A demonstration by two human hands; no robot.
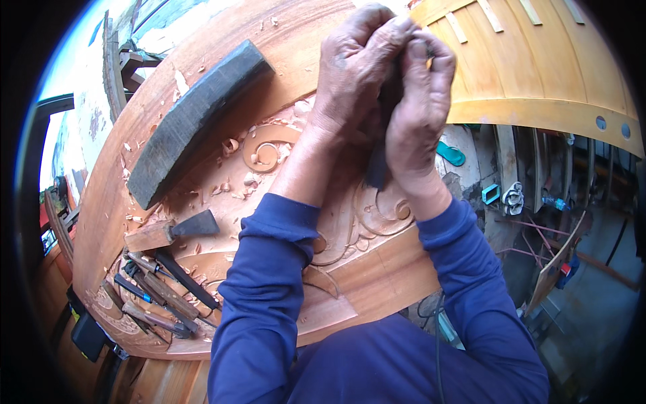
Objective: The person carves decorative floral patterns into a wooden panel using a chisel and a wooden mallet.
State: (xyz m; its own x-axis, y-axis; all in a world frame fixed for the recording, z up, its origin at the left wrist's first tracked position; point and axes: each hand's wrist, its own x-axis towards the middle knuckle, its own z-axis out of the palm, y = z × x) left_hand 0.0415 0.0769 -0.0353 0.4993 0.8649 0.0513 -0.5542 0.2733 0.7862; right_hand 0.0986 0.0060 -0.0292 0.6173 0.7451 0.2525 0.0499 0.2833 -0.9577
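Close together over the far side of a carved wooden panel (336,296), my left hand (356,64) and my right hand (418,108) are both closed around a dark, narrow, bar-like piece (378,165). Its lower end sticks out between my wrists; my fingers cover the upper part, so its exact kind is hidden. Carved scrolls (264,156) and loose wood shavings (250,180) lie below and left of my hands. A heavy dark wooden block (198,121) rests on the panel to the left. Nearer me lies a broad chisel (149,236) with a wooden handle.
Several carving gouges and chisels (161,289) are heaped at the panel's near left end. A yellowish slatted wooden piece (511,60) stands at the far right. Below it are a green sandal (451,153), metal bars and a leaning board (555,266). A dark cable (439,357) hangs by my lap.
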